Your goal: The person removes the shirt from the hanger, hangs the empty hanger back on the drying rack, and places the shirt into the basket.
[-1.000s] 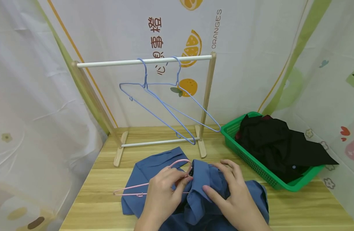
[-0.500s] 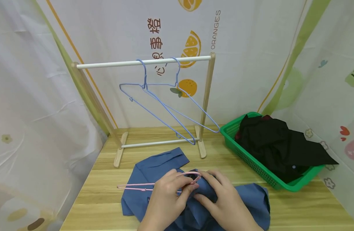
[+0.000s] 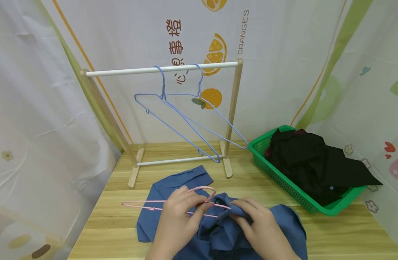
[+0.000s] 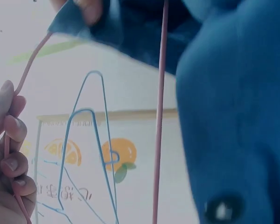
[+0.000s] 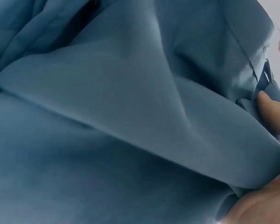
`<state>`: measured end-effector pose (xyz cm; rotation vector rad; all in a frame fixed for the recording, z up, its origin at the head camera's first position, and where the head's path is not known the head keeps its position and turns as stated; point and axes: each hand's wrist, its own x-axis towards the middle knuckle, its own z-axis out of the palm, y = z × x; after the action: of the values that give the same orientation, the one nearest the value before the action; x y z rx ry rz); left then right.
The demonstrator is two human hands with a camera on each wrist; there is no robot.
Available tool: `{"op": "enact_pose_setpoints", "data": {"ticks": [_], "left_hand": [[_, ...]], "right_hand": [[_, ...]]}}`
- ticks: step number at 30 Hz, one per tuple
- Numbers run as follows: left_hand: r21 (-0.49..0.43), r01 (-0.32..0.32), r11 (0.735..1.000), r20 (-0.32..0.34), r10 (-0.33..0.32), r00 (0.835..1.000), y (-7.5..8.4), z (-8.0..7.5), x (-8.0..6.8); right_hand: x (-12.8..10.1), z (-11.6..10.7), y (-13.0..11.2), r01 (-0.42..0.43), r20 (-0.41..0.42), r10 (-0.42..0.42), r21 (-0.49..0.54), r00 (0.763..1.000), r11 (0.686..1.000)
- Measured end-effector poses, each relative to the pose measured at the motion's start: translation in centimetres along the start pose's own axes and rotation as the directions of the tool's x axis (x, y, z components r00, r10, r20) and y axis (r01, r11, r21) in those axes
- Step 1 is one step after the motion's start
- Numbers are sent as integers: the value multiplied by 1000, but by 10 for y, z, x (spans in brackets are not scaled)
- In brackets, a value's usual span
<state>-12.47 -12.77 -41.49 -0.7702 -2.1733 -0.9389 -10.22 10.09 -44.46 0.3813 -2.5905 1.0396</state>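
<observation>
My left hand [image 3: 181, 216] pinches a pink wire hanger [image 3: 203, 187] just below its hook. One end of the hanger sticks out to the left, while the other runs into the neck opening of a blue shirt [image 3: 176, 189]. At the collar, my right hand [image 3: 259, 224] grips the cloth between thumb and fingers. The left wrist view has the left fingers [image 4: 15, 164] curled round the pink wire, whose upper end goes under the cloth. Folds of the shirt fill most of the right wrist view, with the right thumb [image 5: 275, 114] against the fabric.
Behind the shirt stands a wooden rack with a white rail [image 3: 121, 72]. Two blue hangers [image 3: 186, 121] hang from it. To the right, a green basket [image 3: 273, 171] holds dark clothes [image 3: 303, 162]. Patterned curtains [image 3: 283, 47] surround the wooden tabletop [image 3: 101, 216].
The hanger moved right toward the collar with the left hand, then back left. The hands are further apart than half a second ago, and more pink wire shows between them. The collar now lies lower.
</observation>
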Motion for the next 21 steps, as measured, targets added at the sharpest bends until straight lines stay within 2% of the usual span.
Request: {"op": "enact_pose_setpoints", "data": {"ticks": [10,16,21], "left_hand": [[-37,-2,999,-141,-3,990,-19,-21,3],[-2,25,1000,-214,-25,976,-29,-33,1],[14,41,999,-266,-35,963,-35,-42,-1]], "right_hand": [[-5,-8,19,-87,71,88,-16,994,996],[-10,-13,28,-184,120,187,-38,975,982],[-14,-18,34,-203,117,208,-49,971,978]]}}
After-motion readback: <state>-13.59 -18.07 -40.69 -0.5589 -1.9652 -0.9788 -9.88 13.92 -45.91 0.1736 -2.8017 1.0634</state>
